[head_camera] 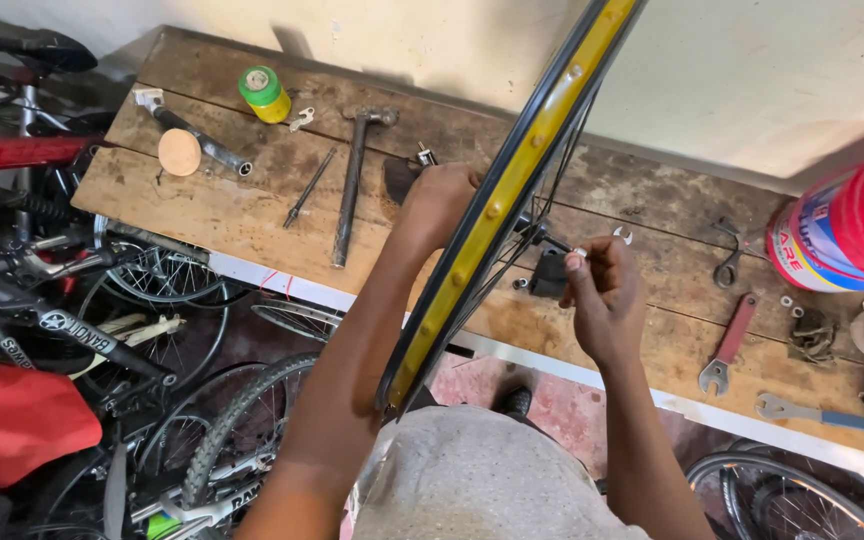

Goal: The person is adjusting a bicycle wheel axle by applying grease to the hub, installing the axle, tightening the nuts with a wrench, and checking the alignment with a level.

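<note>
The rim (512, 190) looks light and stiff; left hand (439, 195) clenched at the hub (hidden), right hand (602, 295) pinching a small fitting (578, 254).

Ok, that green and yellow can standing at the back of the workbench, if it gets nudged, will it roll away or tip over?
The can stands upright on the wooden bench, so a light push would probably just slide it. It looks short and squat, so tipping seems unlikely. If it did fall on its round side, it could roll toward the small wrench beside it.
</note>
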